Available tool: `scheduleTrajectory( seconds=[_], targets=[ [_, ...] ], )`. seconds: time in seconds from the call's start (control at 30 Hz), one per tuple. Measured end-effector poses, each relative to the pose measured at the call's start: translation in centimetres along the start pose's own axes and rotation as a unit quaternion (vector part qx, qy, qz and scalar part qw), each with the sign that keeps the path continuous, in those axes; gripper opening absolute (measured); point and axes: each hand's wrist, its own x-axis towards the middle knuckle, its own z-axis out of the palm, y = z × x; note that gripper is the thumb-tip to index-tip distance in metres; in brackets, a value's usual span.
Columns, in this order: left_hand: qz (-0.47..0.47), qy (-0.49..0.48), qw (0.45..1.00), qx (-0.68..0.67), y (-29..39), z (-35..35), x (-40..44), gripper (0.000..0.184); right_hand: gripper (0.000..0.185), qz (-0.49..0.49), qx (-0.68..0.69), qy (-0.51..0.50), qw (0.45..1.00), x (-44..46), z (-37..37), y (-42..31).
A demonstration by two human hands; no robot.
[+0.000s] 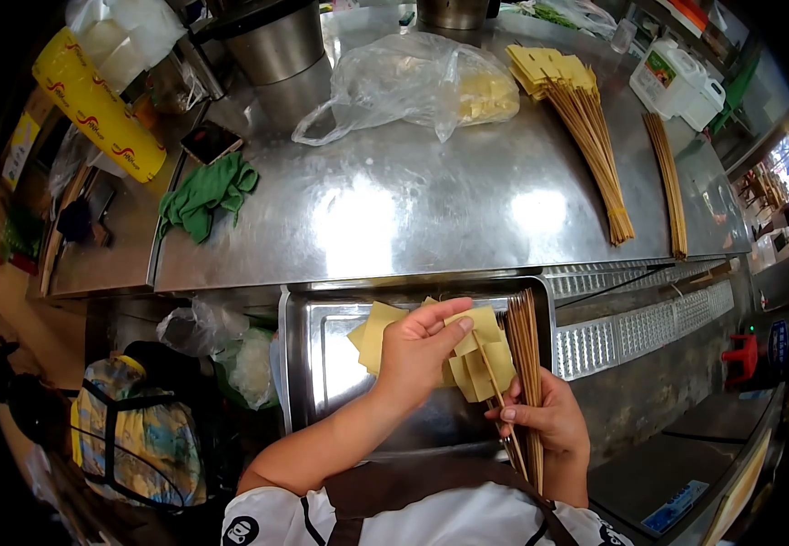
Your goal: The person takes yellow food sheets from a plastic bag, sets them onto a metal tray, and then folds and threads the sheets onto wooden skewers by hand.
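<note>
From where I stand, both hands are working over the steel tray (287, 373), which sits just off the bench's (276, 223) near edge. The left hand (413, 357) has thumb and forefinger closed together at the top of a folded yellow sheet (479, 377). That sheet is on a thin stick (497, 393), whose lower part is between the right hand's (554, 417) fingers. The same hand has a bundle of bare sticks (527, 350) against its palm.

What matters is how the stick runs: lengthwise away from the person's body, its far end leaning a little left towards the left fingertips, the bundle nearly parallel just to its right. So the left hand is nearer the sheet's far end, and the right is nearer the stick's lower end.

The loose yellow sheets (374, 338) lie in the tray, partly behind the left hand and much nearer to it than to the right. Over by the bench's far right corner lies a bunch of filled sticks (586, 136).
</note>
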Motion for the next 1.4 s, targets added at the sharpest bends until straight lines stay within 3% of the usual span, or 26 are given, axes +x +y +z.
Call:
scheduleTrajectory(
  seconds=[0.17, 0.47, 0.67, 0.73, 0.97, 1.03, 1.4],
  targets=[
    [-0.006, 0.028, 0.999, -0.017, -1.0, 0.9, -1.4, 0.028, 0.027, -0.002, 0.001, -0.008, 1.000, 0.1, -0.1, 0.0],
    [0.085, 0.050, 0.994, -0.051, -0.4, 0.3, 0.7, 0.023, 0.028, 0.000, -0.005, -0.012, 1.000, 0.1, -0.1, 0.0],
    [0.137, 0.052, 0.989, 0.005, -0.1, 0.0, 0.7, 0.017, 0.028, 0.005, -0.011, -0.006, 1.000, 0.1, 0.0, 0.0],
    [0.206, 0.040, 0.975, 0.075, -0.4, 0.3, -0.1, 0.018, 0.028, 0.006, -0.012, -0.003, 1.000, 0.1, 0.1, -0.1],
    [0.186, 0.044, 0.979, 0.075, -1.0, 0.7, -1.0, 0.019, 0.028, 0.003, -0.002, -0.004, 1.000, 0.1, 0.0, -0.1],
    [0.145, 0.056, 0.988, 0.022, -0.7, 0.7, -0.3, 0.020, 0.028, 0.003, -0.003, -0.003, 1.000, 0.1, 0.0, -0.1],
    [0.024, 0.055, 0.997, 0.042, -0.9, 0.7, -1.2, 0.024, 0.029, -0.009, 0.000, 0.005, 1.000, 0.0, 0.1, -0.1]
  ],
)
